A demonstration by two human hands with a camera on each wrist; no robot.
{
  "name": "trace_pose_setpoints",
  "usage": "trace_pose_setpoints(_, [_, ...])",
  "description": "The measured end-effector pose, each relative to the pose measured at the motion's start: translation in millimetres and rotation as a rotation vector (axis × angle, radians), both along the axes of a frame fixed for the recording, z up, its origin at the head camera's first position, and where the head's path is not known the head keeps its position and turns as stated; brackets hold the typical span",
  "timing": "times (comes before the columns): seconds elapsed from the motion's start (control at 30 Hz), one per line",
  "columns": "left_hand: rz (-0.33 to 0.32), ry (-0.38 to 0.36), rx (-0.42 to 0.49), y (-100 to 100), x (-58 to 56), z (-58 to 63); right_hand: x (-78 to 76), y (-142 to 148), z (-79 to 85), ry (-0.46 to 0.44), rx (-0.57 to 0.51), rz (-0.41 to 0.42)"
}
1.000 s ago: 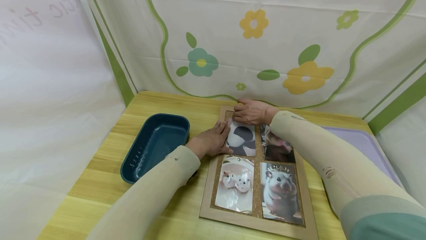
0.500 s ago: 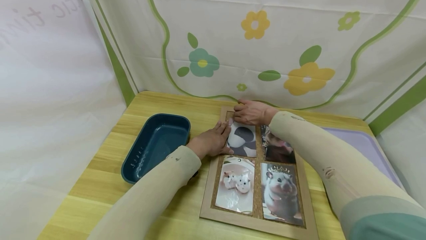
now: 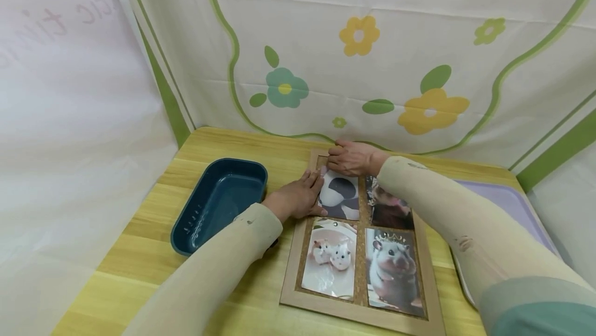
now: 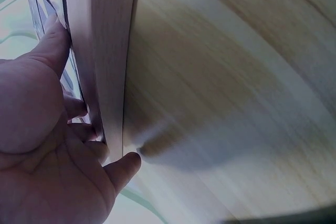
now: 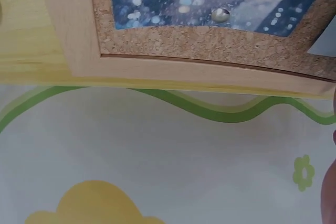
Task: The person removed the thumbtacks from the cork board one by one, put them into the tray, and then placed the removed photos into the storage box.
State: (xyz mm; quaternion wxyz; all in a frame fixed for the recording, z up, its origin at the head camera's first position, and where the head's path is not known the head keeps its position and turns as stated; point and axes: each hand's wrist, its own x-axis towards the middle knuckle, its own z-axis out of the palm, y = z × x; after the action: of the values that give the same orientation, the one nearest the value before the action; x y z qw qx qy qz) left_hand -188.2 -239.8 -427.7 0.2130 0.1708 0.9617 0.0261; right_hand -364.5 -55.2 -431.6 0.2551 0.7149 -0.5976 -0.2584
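Note:
A cork board with a wooden frame [image 3: 290,274] lies on the table and bears several photos. My left hand [image 3: 295,197] rests over its left side, fingers extended onto the black, white and grey photo [image 3: 341,193] at the upper left. In the left wrist view, the thumb [image 4: 52,45] reaches over the frame onto the photo. At this photo's top edge is my right hand [image 3: 351,158], fingers bent downward; what lies under its fingertips is hidden. A silver pin [image 5: 221,14] holds the upper-right photo [image 3: 388,206], partly covered by the right sleeve in the head view.
Below are a photo of two hamsters [image 3: 329,261] and one of a crowned hamster [image 3: 393,271]. A dark blue tray [image 3: 179,222] stands to the left, a lilac tray [image 3: 505,199] to the right. A flowered cloth [image 3: 316,56] hangs directly behind the table.

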Motion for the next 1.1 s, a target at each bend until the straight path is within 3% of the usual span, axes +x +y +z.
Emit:
trace_pose_setpoints(0.3, [-0.007, -0.002, 0.012, 3.9, -0.2, 0.3, -0.5, 6.9, -1.3, 0.025, 0.083, -0.011])
trace_pose_setpoints(0.53, [-0.017, -0.002, 0.005, 5.9, -0.7, 1.8, -1.3, 10.0, -1.3, 0.011, 0.083, -0.027])
trace_pose_setpoints(1.1, [-0.004, -0.003, -0.004, 4.1, -2.9, -1.3, 5.6, 3.2, 4.7, 0.121, 0.162, -0.026])
